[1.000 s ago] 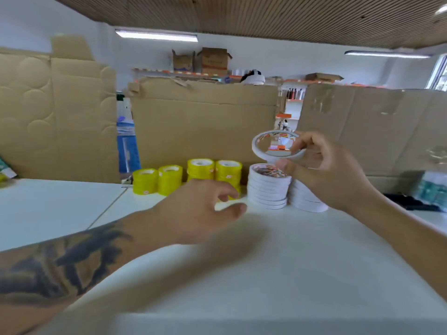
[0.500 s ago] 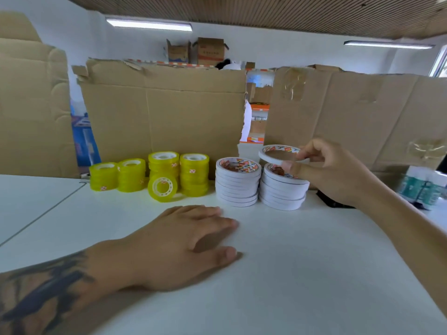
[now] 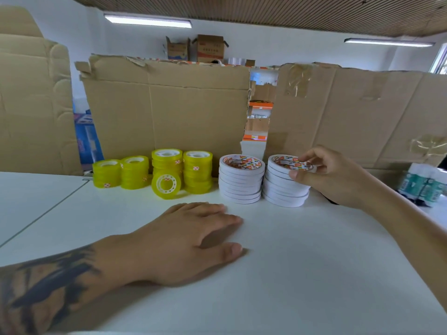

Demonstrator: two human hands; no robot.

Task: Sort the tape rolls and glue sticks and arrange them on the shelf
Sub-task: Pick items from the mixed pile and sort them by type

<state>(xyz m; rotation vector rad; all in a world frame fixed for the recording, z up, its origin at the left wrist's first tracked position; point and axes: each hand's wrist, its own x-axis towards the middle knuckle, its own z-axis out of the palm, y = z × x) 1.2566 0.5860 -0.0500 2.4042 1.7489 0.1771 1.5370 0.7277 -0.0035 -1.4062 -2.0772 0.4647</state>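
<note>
The left hand lies flat, palm down, on the smooth white table, fingers straight and loosely spread, holding nothing; its forearm, dark with tattoo ink, comes in from the near left corner. Along the table's far edge, against upright sheets of creased brown cardboard, the glossy yellow tape rolls stand in four short cylindrical stacks with white cores, the two on the left lower than the two on the right; one loose yellow roll stands on its rim, leaning against the third stack, its white core facing the camera. Just to the right stand two stacks of thin, flat white tape rolls; the left white stack shows a printed red and orange label inside its top ring; the right white stack touches it or sits just beside it. The right hand pinches the top white roll at its right rim, thumb below and curled fingers above; that roll lies on top of the right white stack. Near the table's far right edge stand white glue sticks with green printed labels, partly blurred.
</note>
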